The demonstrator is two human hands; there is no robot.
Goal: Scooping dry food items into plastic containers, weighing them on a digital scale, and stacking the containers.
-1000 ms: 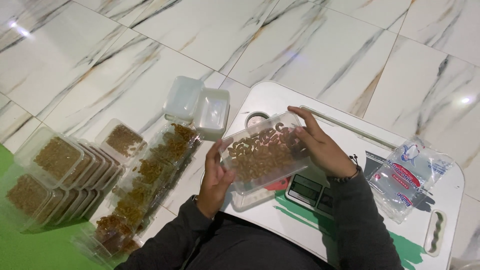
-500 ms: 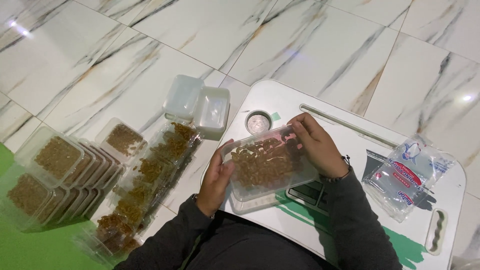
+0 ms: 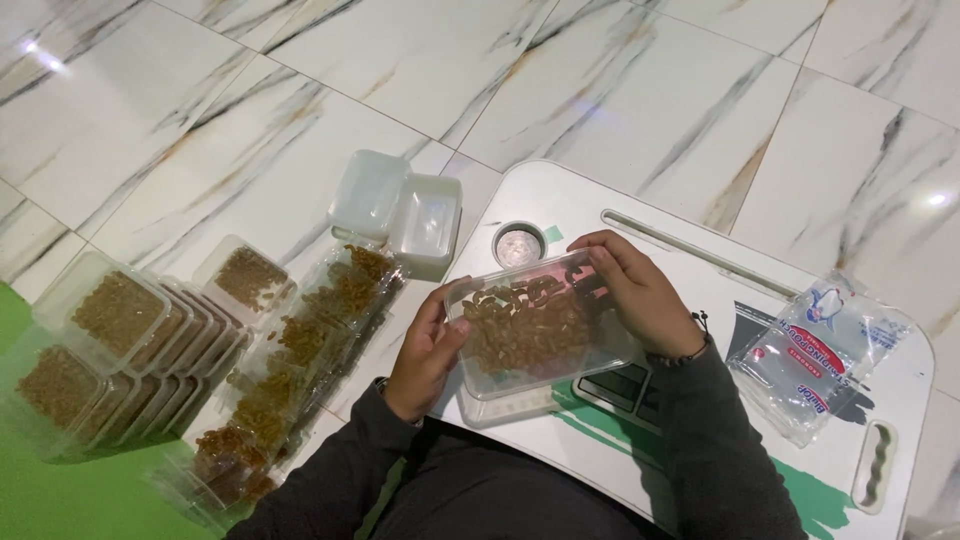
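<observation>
Both hands gripped one clear tub point(image 3: 535, 330) of brown snack pieces above the white lap table point(image 3: 700, 260). Left hand point(image 3: 428, 350) curled round the tub's near-left end, thumb on the rim; right hand point(image 3: 635, 290) clasped the far-right corner, fingers bent over the edge. The tub hung tilted, over a scale point(image 3: 625, 388) lying on the table. A round cup hole point(image 3: 519, 243) sat just beyond the tub. One clear packet with red and blue print point(image 3: 815, 355) lay at the table's right. On the tiled floor point(image 3: 250, 110) stood two empty white tubs point(image 3: 397, 208), side by side and touching. Beside them lay a long clear bag point(image 3: 290, 375) of the same brown snack. Farther left, filled tubs point(image 3: 120, 340) stood in overlapping rows; their number could not be counted surely.
</observation>
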